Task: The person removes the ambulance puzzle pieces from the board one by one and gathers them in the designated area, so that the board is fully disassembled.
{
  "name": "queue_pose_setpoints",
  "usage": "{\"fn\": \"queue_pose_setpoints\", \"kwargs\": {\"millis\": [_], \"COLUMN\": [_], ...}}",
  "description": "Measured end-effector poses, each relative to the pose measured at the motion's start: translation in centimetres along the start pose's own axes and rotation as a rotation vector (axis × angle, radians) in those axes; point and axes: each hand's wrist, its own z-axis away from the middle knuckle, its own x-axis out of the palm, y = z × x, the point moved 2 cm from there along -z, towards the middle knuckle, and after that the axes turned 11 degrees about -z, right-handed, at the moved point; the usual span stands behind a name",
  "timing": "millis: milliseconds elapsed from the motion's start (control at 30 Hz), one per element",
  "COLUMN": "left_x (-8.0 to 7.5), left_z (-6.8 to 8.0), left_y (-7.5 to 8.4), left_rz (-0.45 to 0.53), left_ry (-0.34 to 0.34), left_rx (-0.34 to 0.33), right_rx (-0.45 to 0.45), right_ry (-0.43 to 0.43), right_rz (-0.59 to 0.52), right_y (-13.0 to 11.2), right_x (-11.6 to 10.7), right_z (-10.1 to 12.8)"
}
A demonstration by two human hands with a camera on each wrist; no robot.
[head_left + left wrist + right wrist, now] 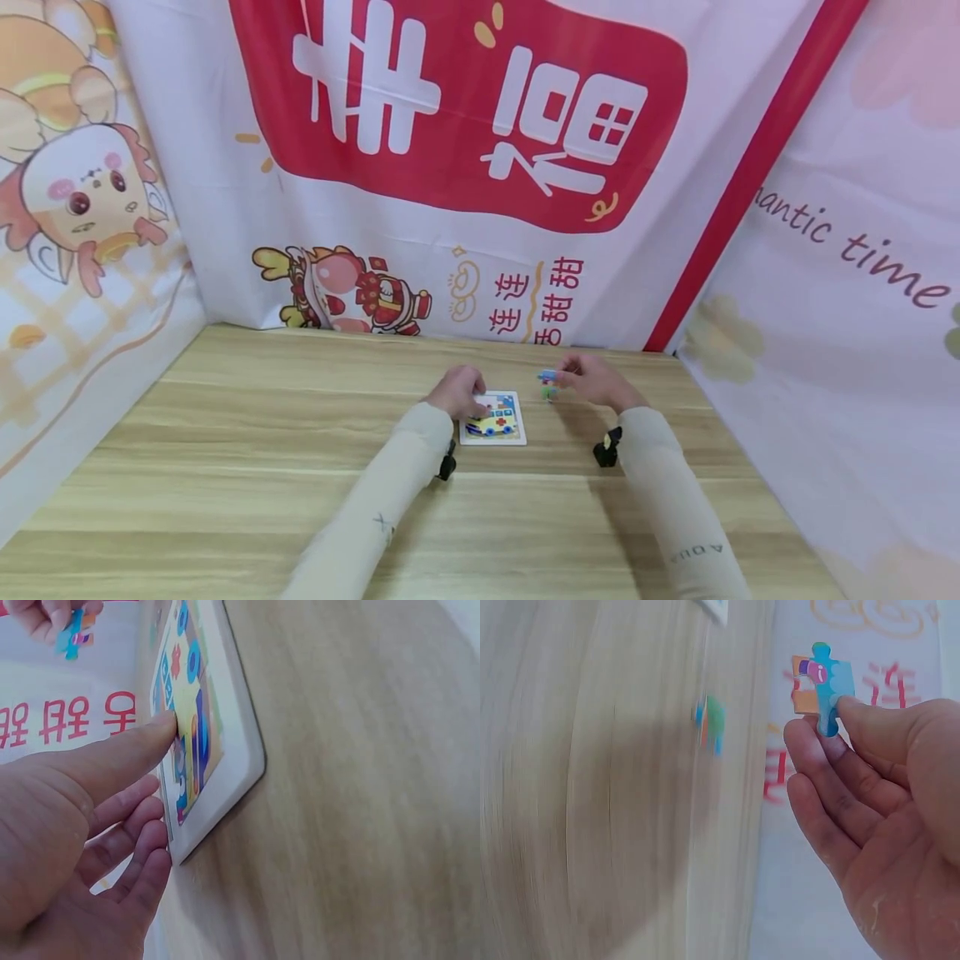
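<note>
A small white-framed jigsaw board (241, 746) lies flat on the table, its picture a yellow vehicle with blue wheels and a red cross. My left hand (456, 392) holds it at the far left side, thumb pressed on the picture and the other fingers bent against the edge. To the right, my right hand (592, 379) pinches a jigsaw piece (834, 679) between thumb and fingers, raised over the table. That piece is blue and orange with a bit of purple and pink. Below it, a second jigsaw piece (713, 718), green, blue and orange, lies on the table.
The wooden table (225, 467) meets a white cloth backdrop (420, 208) with red lettering just behind the hands. Printed cloths hang at the left (67, 275) and right (847, 358) sides. A black wrist camera (606, 450) sits below the right wrist.
</note>
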Motion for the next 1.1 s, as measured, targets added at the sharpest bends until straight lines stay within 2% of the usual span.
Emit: {"fn": "queue_pose_setpoints", "kwargs": {"millis": [200, 400, 767, 1100], "left_x": [-0.1, -0.1, 0.4, 0.1], "left_z": [0.3, 0.4, -0.2, 0.0], "left_y": [0.3, 0.5, 0.2, 0.4], "left_rz": [-0.022, -0.07, -0.068, -0.066], "left_ry": [0.018, 0.034, -0.005, -0.007], "left_rx": [0.0, 0.018, -0.015, -0.023], "right_rx": [-0.003, 0.037, 0.147, 0.145], "right_ry": [0.011, 0.067, 0.117, 0.149], "right_rz": [0.003, 0.001, 0.008, 0.083], "right_y": [2.2, 4.5, 7.0, 7.8], "right_x": [-1.9, -2.5, -1.8, -1.3], "right_z": [0.5, 0.5, 0.2, -0.2]}}
